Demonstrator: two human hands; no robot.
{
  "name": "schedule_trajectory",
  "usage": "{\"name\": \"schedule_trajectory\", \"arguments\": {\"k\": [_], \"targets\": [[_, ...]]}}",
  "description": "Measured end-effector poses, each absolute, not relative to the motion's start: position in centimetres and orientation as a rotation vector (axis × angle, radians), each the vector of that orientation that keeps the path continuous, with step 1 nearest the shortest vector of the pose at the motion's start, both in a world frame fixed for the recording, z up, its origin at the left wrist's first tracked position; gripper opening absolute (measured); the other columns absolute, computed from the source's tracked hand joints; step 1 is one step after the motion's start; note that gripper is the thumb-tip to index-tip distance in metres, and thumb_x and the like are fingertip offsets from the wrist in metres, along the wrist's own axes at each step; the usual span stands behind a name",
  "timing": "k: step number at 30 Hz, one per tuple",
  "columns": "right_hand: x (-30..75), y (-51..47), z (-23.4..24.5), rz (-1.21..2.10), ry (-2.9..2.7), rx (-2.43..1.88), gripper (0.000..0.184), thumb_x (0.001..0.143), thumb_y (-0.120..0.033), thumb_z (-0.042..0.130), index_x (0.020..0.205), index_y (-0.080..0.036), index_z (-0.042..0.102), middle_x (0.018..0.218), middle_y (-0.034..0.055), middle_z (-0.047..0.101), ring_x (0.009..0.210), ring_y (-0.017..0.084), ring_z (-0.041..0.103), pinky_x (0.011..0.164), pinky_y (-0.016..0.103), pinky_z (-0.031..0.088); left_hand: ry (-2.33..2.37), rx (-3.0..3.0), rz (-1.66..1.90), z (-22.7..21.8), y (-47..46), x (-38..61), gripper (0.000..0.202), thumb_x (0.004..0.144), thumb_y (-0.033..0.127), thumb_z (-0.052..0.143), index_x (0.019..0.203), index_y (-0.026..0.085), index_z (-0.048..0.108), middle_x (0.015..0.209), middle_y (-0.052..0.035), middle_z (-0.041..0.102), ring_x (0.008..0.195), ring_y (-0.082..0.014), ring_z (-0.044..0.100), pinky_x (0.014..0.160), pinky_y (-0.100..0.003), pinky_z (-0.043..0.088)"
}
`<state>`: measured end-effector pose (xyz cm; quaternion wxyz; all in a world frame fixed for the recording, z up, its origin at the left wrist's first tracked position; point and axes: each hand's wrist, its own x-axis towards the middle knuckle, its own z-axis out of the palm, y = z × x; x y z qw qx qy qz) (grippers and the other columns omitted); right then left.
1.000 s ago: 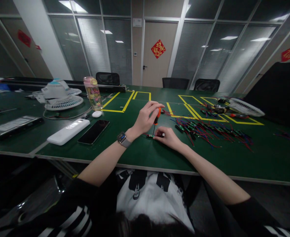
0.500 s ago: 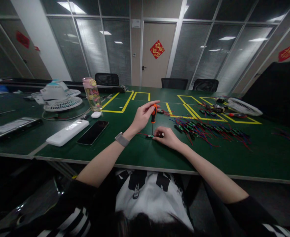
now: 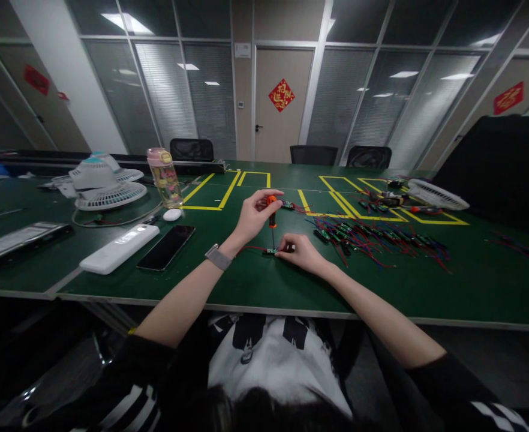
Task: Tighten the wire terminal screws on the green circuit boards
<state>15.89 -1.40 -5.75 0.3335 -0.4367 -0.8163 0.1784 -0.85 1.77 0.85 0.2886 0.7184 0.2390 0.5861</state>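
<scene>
Left hand (image 3: pixel 252 217) is pinched round the orange screwdriver (image 3: pixel 271 221), held upright with the tip down on a little board (image 3: pixel 271 251) near the front edge of the green table (image 3: pixel 246 282). Right hand (image 3: pixel 301 252) is pressing that board flat, fingertips closed on its end. Compared with a second ago the fingers have shifted on the handle, index stretched out then curled back, so I'd guess it's being twirled on a screw; the board hasn't budged. Pile of wired boards (image 3: pixel 372 240) sits off to the right, phone (image 3: pixel 166 247) and power bank (image 3: pixel 119 248) to the left.
</scene>
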Motion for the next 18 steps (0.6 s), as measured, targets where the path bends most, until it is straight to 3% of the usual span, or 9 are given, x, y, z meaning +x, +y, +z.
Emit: {"name": "schedule_trajectory", "arguments": {"k": [4,7,13,18], "targets": [[15.91,-1.23,-5.95,0.474,-2.138,-1.117,0.011,0.073,-0.016,0.070,0.068,-0.015,0.060,0.067,-0.0009,0.060,0.060,0.011,0.053,0.058,0.022,0.041,0.664,1.957,1.566,0.71,2.19,-1.05,0.029,0.088,0.030,0.053,0.111,0.018,0.065,0.113,-0.0085,0.065,0.094,-0.0140,0.063,0.079,-0.025,0.051],[15.95,-1.13,-6.07,0.463,-2.150,-1.110,0.013,0.073,-0.016,0.071,0.068,-0.015,0.059,0.066,-0.0018,0.058,0.060,0.010,0.051,0.057,0.021,0.039,0.575,1.931,1.466,0.77,2.46,-1.23,0.036,0.092,0.025,0.041,0.123,0.018,0.058,0.112,-0.0089,0.067,0.095,-0.0148,0.065,0.083,-0.028,0.051],[16.05,-0.98,-6.23,0.452,-2.164,-1.083,0.012,0.074,-0.015,0.069,0.069,-0.015,0.058,0.067,-0.0022,0.057,0.061,0.010,0.051,0.058,0.021,0.038,0.620,1.879,1.555,0.83,2.40,-1.31,0.032,0.080,0.030,0.064,0.109,0.017,0.066,0.093,-0.0041,0.070,0.075,-0.0110,0.062,0.072,-0.024,0.050],[16.05,-0.92,-6.22,0.474,-2.165,-1.086,0.013,0.074,-0.016,0.070,0.069,-0.015,0.058,0.066,-0.0022,0.056,0.060,0.010,0.050,0.057,0.021,0.038,0.565,1.800,1.489,0.66,2.80,-1.31,0.035,0.085,0.025,0.053,0.119,0.017,0.062,0.102,-0.0061,0.070,0.086,-0.0125,0.064,0.082,-0.027,0.049]]}}
